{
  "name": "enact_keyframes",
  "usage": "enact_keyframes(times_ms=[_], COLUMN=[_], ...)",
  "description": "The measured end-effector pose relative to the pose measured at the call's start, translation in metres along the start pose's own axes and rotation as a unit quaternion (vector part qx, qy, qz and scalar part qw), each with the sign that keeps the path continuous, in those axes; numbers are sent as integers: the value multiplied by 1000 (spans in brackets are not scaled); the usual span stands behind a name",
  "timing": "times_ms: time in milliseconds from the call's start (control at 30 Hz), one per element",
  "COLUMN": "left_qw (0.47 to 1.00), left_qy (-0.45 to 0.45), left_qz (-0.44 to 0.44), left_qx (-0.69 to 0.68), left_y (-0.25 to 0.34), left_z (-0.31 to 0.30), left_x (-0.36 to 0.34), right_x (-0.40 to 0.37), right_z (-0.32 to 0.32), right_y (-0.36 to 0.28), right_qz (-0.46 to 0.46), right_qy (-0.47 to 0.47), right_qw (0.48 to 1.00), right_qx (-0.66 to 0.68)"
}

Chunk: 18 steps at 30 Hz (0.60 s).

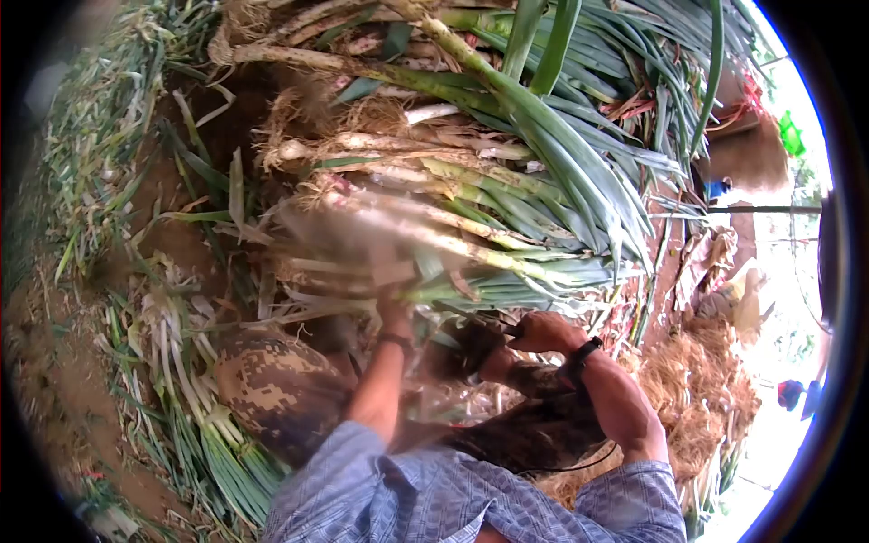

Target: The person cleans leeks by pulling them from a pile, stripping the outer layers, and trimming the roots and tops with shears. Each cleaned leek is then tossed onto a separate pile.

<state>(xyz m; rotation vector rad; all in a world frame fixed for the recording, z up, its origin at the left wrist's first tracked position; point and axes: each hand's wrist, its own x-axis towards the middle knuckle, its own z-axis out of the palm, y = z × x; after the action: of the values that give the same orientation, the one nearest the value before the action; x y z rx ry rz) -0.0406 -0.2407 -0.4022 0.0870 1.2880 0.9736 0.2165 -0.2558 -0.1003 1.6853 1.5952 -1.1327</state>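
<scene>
A large pile of green onions (pixel 398 163) lies in front of me, with roots and pale stems to the left and green leaves to the right. My left hand (pixel 391 271) is over the near edge of the pile, smeared by motion, so its fingers and anything in them cannot be made out. My right hand (pixel 546 333) is closed in a fist just below the near green leaves. A small dark handle (pixel 513 330) shows at its knuckles; the rest of that tool is hidden or blurred.
My camouflage-clad knee (pixel 272 385) is beside my left forearm. Loose onion leaves (pixel 222 452) and trimmings (pixel 109 163) cover the ground at left. A heap of tan, fibrous roots (pixel 692 389) lies at right, below a crumpled cloth (pixel 706 262).
</scene>
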Motion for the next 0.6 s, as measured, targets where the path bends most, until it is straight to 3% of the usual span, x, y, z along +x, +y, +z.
enact_keyframes(times_ms=[33,67,167,200,333,433,600], left_qw=[996,988,984,978,967,963,962], left_qy=[11,99,52,-15,-103,-71,-108], left_qz=[-34,-40,1,7,67,117,167], left_qx=[-86,-114,-173,-206,-224,-233,-187], left_y=[34,57,82,94,160,181,231], left_z=[4,8,-17,-18,-1,0,19], left_x=[-23,-38,-49,-50,-103,-112,-148], right_x=[-1,-6,-17,-26,-45,-51,-83], right_z=[2,6,-4,-6,-8,0,-11], right_y=[-2,-6,-33,-42,-72,-82,-95], right_qz=[-28,-76,-64,-90,-146,-185,-207], right_qy=[21,94,81,118,159,273,265], right_qw=[999,993,993,986,972,939,932], right_qx=[-23,-11,-64,-81,-90,-101,-134])
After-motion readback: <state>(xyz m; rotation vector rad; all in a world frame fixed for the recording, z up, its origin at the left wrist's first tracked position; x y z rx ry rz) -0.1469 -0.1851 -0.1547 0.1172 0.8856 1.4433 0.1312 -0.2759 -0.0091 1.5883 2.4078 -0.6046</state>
